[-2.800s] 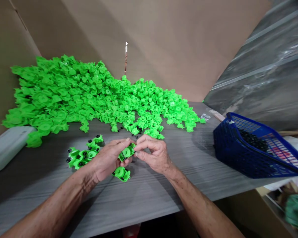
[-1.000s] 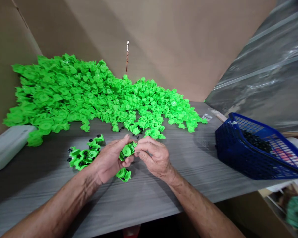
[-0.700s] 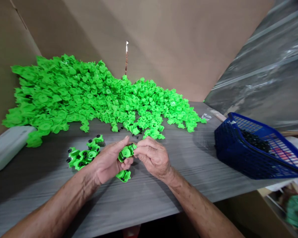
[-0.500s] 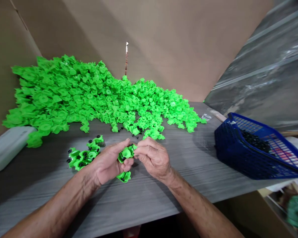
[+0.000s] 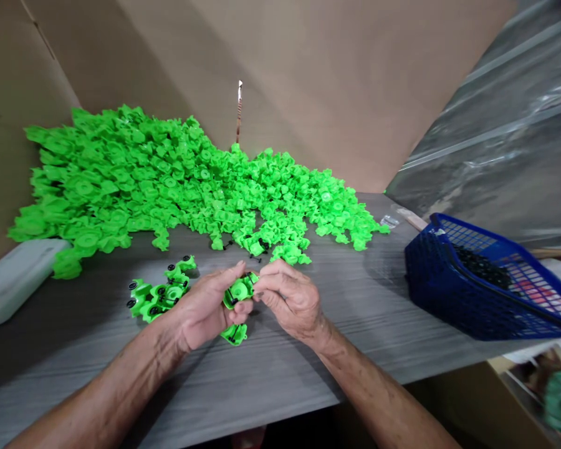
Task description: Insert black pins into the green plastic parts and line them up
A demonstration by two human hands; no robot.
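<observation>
Cradled in my left hand (image 5: 210, 305) is a bright green plastic toy car body (image 5: 241, 289), its hollow underside facing up with black wheel-and-axle parts in it. My right hand (image 5: 290, 296) is closed in a pinch at the right end of that body; its fingertips hide whatever else may be between them. Beneath my left hand, another green car body (image 5: 235, 334) with a black axle lies on the table. To the left sits a small cluster of green car bodies (image 5: 144, 298) fitted with black wheels.
A large heap of green car bodies (image 5: 168, 181) spreads along the back of the grey table (image 5: 280, 386). At the right stands a blue plastic basket (image 5: 449, 293) containing small black parts (image 5: 481, 265). A white box-like object (image 5: 23, 280) is at the left edge.
Both hands stay in nearly the same place on the car body. Only a very slight shift of the whole view is visible.
</observation>
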